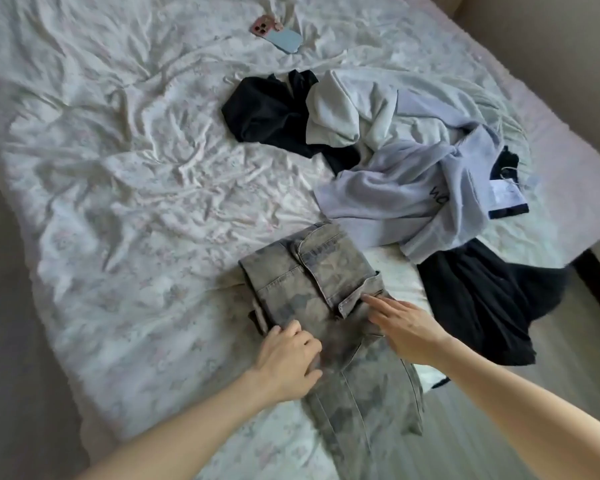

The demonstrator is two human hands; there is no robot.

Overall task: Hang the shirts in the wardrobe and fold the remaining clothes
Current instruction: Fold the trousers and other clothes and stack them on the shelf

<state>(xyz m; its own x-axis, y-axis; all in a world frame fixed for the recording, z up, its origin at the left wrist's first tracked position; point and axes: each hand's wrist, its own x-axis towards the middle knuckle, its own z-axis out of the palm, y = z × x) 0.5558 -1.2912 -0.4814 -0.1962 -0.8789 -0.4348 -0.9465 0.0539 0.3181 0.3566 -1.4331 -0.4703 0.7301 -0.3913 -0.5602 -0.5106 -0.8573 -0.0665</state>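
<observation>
Camo trousers (326,299) pressed by both flat hands.

Camouflage trousers (326,306) lie partly folded on the bed (118,202), their legs trailing over its near edge. The left hand (286,362) rests on the fold with curled fingers; the right hand (404,327) presses flat beside it, fingers straight. Beyond lie a pale blue sweatshirt (413,188), 2 black garments (267,116) (478,299) and a phone (278,34).
</observation>
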